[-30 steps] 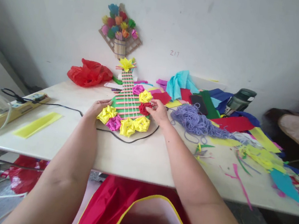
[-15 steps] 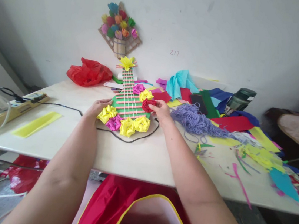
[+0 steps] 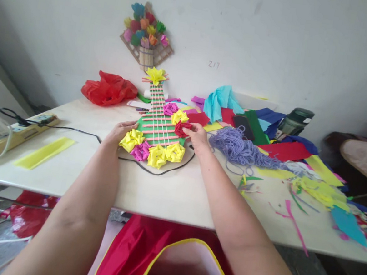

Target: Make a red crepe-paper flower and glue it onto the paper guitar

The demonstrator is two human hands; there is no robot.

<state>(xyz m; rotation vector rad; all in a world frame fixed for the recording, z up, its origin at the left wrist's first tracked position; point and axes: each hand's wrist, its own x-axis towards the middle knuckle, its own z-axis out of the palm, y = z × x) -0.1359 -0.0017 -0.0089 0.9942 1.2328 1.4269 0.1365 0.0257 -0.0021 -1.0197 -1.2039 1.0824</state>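
A craft guitar [image 3: 145,125] with a green body, pink strips and white strings leans up from the table, its neck toward the wall. My left hand [image 3: 119,132] grips its left edge, the fingertips against the green body and the thumb hidden. At the right edge my right hand [image 3: 198,137] is closed, thumb and fingers pinching a red paper flower [image 3: 180,129] against the body. Yellow paper flowers [image 3: 157,156] and a magenta paper flower [image 3: 140,151] line the lower rim. Above the red one sits a yellow flower [image 3: 179,117], and a yellow star-like flower [image 3: 155,76] tops the neck.
Purple yarn [image 3: 237,145] and coloured paper scraps [image 3: 285,150] cover the right side, with a dark green bottle [image 3: 295,123] behind. A black cord [image 3: 160,173] curves around the guitar's base. Left are a power strip [image 3: 35,128], a yellow strip [image 3: 45,152] and a red bag [image 3: 109,89].
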